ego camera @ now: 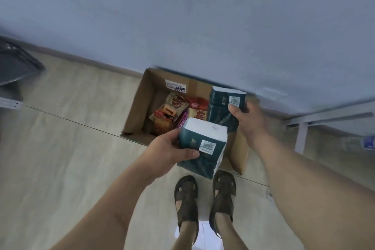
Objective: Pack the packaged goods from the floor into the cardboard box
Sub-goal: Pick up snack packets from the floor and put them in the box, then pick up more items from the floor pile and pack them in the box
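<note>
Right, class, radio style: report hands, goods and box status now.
Left hand grips one teal pack; right hand grips another. Both above the open cardboard box, snack packets already inside. Nothing in the way.

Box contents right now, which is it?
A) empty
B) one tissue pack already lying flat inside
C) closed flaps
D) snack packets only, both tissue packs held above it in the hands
D: the box is open with red and orange snack packets inside, while the left hand grips one tissue pack and the right hand grips the other tissue pack over it.
</note>
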